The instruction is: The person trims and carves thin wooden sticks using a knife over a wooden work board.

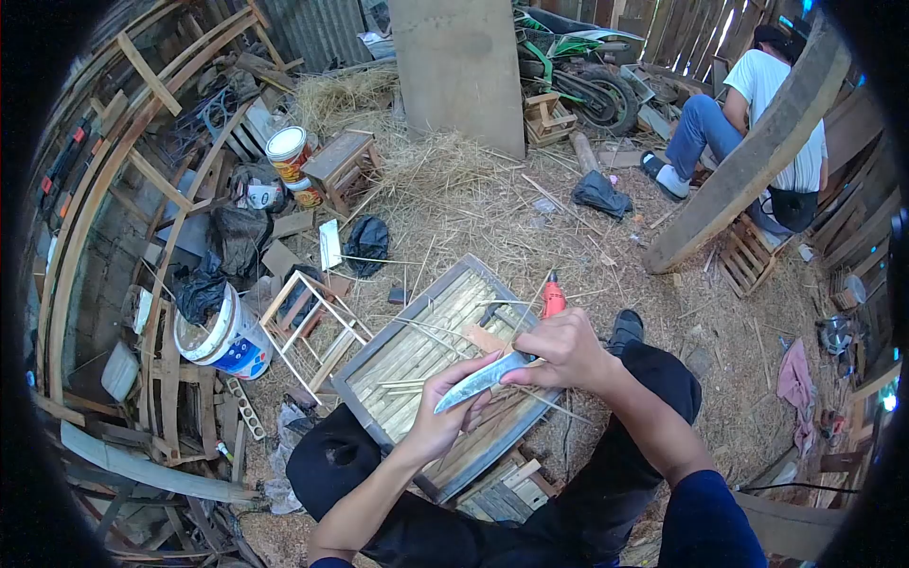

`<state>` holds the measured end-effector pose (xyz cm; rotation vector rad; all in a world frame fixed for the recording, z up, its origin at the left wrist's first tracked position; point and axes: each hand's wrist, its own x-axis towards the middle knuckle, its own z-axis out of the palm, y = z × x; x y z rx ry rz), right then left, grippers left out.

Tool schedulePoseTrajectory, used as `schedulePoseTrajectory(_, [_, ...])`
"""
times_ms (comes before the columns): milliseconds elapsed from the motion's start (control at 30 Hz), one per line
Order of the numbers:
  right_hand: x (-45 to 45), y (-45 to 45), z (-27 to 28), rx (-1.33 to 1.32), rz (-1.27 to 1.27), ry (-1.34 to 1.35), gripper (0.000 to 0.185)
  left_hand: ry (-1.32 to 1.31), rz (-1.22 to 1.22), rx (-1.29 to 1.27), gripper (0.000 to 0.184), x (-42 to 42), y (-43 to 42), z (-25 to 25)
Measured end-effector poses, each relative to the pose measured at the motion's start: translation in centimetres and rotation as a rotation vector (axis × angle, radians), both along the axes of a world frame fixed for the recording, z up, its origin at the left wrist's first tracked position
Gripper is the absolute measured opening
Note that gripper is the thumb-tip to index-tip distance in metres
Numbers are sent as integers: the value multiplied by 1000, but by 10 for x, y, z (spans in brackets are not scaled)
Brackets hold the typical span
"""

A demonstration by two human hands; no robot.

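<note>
My right hand (pixel 565 350) is closed around the handle of a knife (pixel 481 381), whose broad blade points left and down across my left hand. My left hand (pixel 443 409) has its fingers curled beneath the blade, around what looks like a thin bamboo strip (pixel 431 336); the grip itself is partly hidden. Below both hands lies a wood-framed panel with bamboo slats (pixel 398 364), between my knees. Several loose strips (pixel 405 383) rest on it, along with a small flat tan piece (pixel 484 338) and a dark tool (pixel 490 311).
A red power tool (pixel 553 299) stands at the panel's far right. Leftward are a small wooden frame (pixel 317 331), a white bucket (pixel 237 336) and a stool (pixel 339 161). Another person (pixel 757 114) sits behind a leaning post (pixel 748 156). Straw and shavings cover the ground.
</note>
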<state>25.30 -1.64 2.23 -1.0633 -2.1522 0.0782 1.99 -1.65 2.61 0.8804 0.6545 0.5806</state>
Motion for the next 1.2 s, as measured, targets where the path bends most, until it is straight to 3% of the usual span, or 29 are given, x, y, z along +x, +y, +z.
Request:
schedulePoseTrajectory(133, [16, -2, 6, -12, -102, -1, 41, 73, -28, 64, 36, -2, -2, -1])
schedulePoseTrajectory(233, [51, 9, 4, -77, -461, 197, 41, 31, -96, 73, 37, 1, -23, -8])
schedulePoseTrajectory(333, [66, 9, 5, -51, -548, 319, 43, -21, -24, 25, 40, 7, -19, -8])
schedulePoseTrajectory(567, [29, 3, -4, -24, -272, 52, 38, -31, 151, -11, 40, -1, -5, -9])
schedulePoseTrajectory(733, [0, 3, -5, -134, -56, 64, 39, -68, 140, -64, 38, 3, 0, -15])
schedulePoseTrajectory(1067, [-11, 7, -9, -115, -1, 55, 40, 81, 156, 86, 42, 10, 1, -10])
schedulePoseTrajectory(1200, [-9, 6, -13, -71, 0, 73, 40, 10, 136, 4, 43, 7, -1, -13])
